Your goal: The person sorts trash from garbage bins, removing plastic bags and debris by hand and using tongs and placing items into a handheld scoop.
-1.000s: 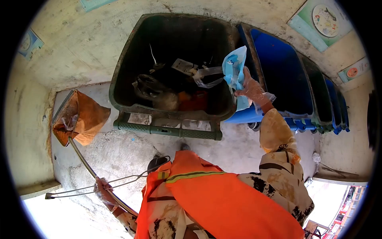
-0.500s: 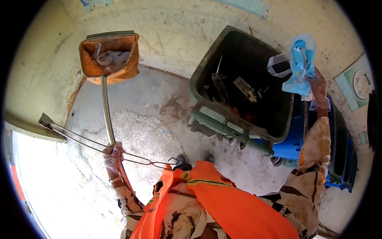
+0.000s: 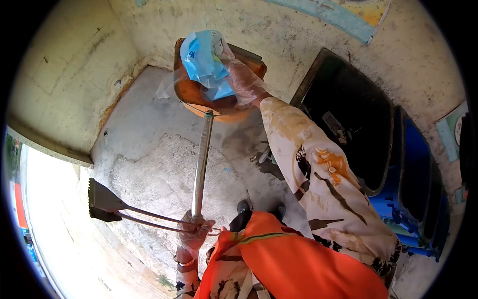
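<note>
My left hand [image 3: 193,233], in a clear plastic glove, is closed around the metal handle [image 3: 201,164] of an orange long-handled dustpan. The same hand grips the thin arms of a pair of litter tongs [image 3: 112,199], whose flat jaws point left. My right hand [image 3: 244,82], gloved too, holds a crumpled blue and clear plastic bag [image 3: 204,60]. It is over the mouth of the orange dustpan [image 3: 186,97], covering much of the opening. Whether the bag touches the inside of the pan cannot be made out.
A dark wheeled bin [image 3: 366,94] with some litter inside stands open at right, partly behind my right sleeve. Blue bins [image 3: 413,149] are lined up beyond it. A stained wall [image 3: 284,40] runs along the back. The concrete floor [image 3: 149,164] is rough and patched.
My right hand has carried the blue bag left from beside the dark bin to over the orange dustpan. The dustpan and tongs have shifted right in view, with the tongs lower.
</note>
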Tool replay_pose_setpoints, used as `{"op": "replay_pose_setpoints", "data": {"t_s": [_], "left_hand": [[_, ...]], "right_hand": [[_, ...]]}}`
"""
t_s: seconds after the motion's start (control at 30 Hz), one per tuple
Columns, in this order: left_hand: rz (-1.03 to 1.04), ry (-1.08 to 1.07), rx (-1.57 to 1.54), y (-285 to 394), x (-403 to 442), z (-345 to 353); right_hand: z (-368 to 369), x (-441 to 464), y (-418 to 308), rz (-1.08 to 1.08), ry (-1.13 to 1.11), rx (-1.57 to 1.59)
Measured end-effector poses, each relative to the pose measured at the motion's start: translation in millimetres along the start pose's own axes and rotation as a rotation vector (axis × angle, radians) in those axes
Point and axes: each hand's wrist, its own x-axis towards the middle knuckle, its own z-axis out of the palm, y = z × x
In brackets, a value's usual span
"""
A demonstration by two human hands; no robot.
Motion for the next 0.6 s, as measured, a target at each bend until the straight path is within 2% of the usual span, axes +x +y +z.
{"op": "replay_pose_setpoints", "data": {"t_s": [0.03,0.07,0.1,0.13,0.17,0.2,0.3,0.33,0.37,0.43,0.5,0.57,0.6], "left_hand": [[0.109,-0.02,0.157,1,-6,3],[0.071,-0.01,0.104,21,-8,7],[-0.117,0.066,-0.151,48,-12,13],[-0.131,0.103,-0.219,47,-15,16],[-0.145,0.133,-0.287,45,-20,16],[-0.099,0.093,-0.055,43,-21,9],[-0.077,0.061,0.023,28,-18,2],[-0.234,0.093,-0.156,15,-19,-1],[-0.256,0.19,-0.312,15,-12,1],[-0.394,0.206,-0.241,14,2,-13],[-0.354,0.234,-0.143,-8,15,-30],[-0.354,0.253,-0.167,-27,33,-52],[-0.398,0.339,-0.164,-26,44,-54]], "right_hand": [[13,-8,-3,0.141,-0.28,-0.125],[57,-13,30,0.008,-0.425,-0.383],[97,-18,59,-0.161,-0.54,-0.621],[108,-23,72,-0.167,-0.563,-0.66],[109,-27,70,-0.143,-0.537,-0.629],[112,-28,68,-0.107,-0.494,-0.572],[106,-24,42,-0.094,-0.359,-0.394],[101,-25,31,-0.102,-0.301,-0.319],[94,-26,18,-0.116,-0.234,-0.223],[75,-37,-18,-0.175,-0.091,-0.009],[56,-53,-55,-0.235,-0.013,0.206],[41,-89,-81,-0.251,-0.012,0.407],[41,-114,-89,-0.221,-0.039,0.486]]}}
